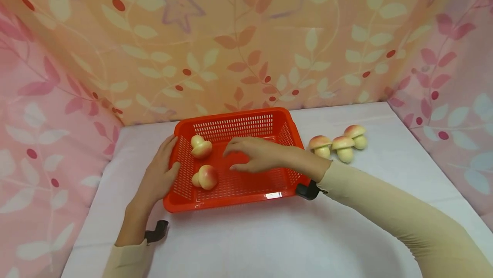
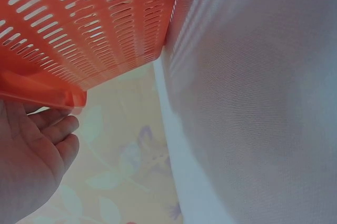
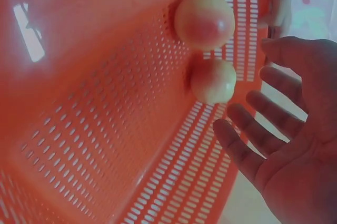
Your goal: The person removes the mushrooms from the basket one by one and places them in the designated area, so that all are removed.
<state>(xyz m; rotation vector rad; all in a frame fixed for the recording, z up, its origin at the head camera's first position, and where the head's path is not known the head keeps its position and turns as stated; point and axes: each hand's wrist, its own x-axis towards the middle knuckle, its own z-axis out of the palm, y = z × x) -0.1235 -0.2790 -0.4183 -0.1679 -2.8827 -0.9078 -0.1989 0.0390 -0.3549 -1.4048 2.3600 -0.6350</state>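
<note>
A red plastic basket with slotted walls stands on the white table. Two toy mushrooms, cream with reddish caps, lie inside at its left: one farther back, the other nearer the front. My right hand hovers over the basket with its fingers spread and relaxed, holding nothing; in the right wrist view both mushrooms sit beyond the fingertips. Against the basket's left rim rests my left hand, fingers extended along the outside. From below, the left wrist view shows these fingers touching the rim.
Several more toy mushrooms stand close together on the table, right of the basket. Floral cloth hangs behind and at both sides. Each wrist wears a black camera mount. White tabletop extends in front of the basket.
</note>
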